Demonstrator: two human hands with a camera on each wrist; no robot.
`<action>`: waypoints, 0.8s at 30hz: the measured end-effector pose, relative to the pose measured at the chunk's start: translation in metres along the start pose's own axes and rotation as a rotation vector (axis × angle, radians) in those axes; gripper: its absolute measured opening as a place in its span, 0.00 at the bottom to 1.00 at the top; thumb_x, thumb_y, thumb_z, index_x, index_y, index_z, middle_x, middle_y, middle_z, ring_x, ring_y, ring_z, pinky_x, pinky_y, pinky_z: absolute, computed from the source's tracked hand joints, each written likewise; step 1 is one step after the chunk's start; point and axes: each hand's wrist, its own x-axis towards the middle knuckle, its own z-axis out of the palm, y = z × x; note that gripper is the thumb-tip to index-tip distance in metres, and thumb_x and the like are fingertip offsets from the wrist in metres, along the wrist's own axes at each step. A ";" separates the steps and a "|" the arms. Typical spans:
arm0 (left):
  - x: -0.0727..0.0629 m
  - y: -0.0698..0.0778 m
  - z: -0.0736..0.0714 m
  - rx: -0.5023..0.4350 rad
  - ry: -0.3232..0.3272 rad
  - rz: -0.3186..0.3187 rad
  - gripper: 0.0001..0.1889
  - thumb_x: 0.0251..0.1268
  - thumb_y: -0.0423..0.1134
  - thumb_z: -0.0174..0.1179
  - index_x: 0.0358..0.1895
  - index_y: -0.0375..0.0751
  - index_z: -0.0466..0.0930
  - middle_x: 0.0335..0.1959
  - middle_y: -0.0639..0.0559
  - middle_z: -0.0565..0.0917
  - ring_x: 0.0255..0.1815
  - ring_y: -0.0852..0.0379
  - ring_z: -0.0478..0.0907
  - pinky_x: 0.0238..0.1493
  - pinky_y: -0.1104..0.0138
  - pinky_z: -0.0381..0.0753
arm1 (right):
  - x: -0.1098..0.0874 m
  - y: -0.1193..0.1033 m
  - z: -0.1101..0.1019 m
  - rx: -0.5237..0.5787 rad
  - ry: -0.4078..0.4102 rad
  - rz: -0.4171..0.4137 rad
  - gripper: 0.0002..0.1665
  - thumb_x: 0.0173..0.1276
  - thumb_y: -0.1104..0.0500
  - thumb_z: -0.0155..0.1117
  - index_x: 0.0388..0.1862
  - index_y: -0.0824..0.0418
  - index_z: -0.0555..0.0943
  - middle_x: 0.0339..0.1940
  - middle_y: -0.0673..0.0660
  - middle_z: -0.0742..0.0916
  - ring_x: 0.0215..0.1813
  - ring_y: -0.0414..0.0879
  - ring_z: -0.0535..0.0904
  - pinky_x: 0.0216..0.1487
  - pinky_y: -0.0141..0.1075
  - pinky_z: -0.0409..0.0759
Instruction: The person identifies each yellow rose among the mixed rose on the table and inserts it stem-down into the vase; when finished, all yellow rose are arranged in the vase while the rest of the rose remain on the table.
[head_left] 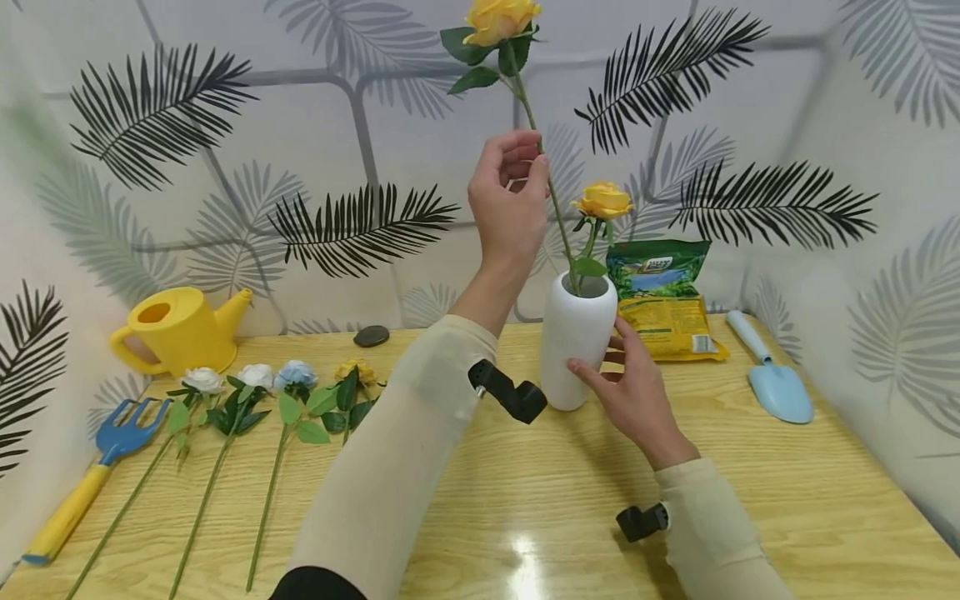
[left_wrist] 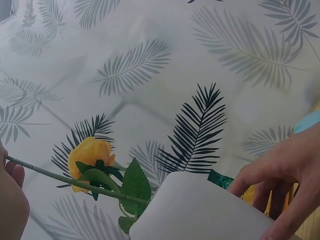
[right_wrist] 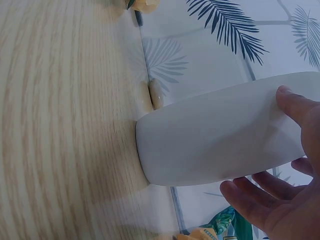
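A tall yellow rose (head_left: 501, 20) is pinched by its stem between the thumb and fingertips of my left hand (head_left: 512, 200). The stem slants down into the mouth of the white vase (head_left: 573, 350), its lower end hidden inside. A second yellow rose (head_left: 604, 201) stands lower in the same vase, leaning right; the left wrist view shows its bloom (left_wrist: 91, 157) behind the held stem. My right hand (head_left: 636, 390) holds the vase from the right, thumb on the near side and fingers round the far side. In the right wrist view, the vase's base meets the wooden table (right_wrist: 65, 130).
To the left lie two white roses (head_left: 202, 381), a blue rose (head_left: 296, 374) and another yellow rose (head_left: 356, 371), near a yellow watering can (head_left: 183, 333) and a hand fork (head_left: 97, 475). A dark stone (head_left: 371, 336), a green-yellow bag (head_left: 663, 312) and a blue trowel (head_left: 776, 383) are further back.
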 end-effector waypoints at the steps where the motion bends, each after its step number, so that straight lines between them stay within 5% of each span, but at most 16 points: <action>1: -0.001 0.000 0.001 0.003 -0.003 0.000 0.10 0.68 0.23 0.59 0.50 0.28 0.79 0.43 0.36 0.81 0.37 0.57 0.77 0.37 0.75 0.76 | 0.000 0.000 0.000 0.000 0.001 0.000 0.51 0.70 0.45 0.67 0.82 0.54 0.51 0.69 0.67 0.75 0.62 0.64 0.79 0.60 0.57 0.81; 24: -0.034 -0.028 -0.007 0.132 -0.123 -0.072 0.11 0.68 0.26 0.59 0.51 0.31 0.80 0.42 0.38 0.83 0.39 0.50 0.81 0.40 0.75 0.77 | 0.000 0.001 -0.001 -0.015 0.010 -0.035 0.50 0.70 0.45 0.67 0.82 0.54 0.52 0.68 0.67 0.76 0.61 0.63 0.81 0.59 0.56 0.81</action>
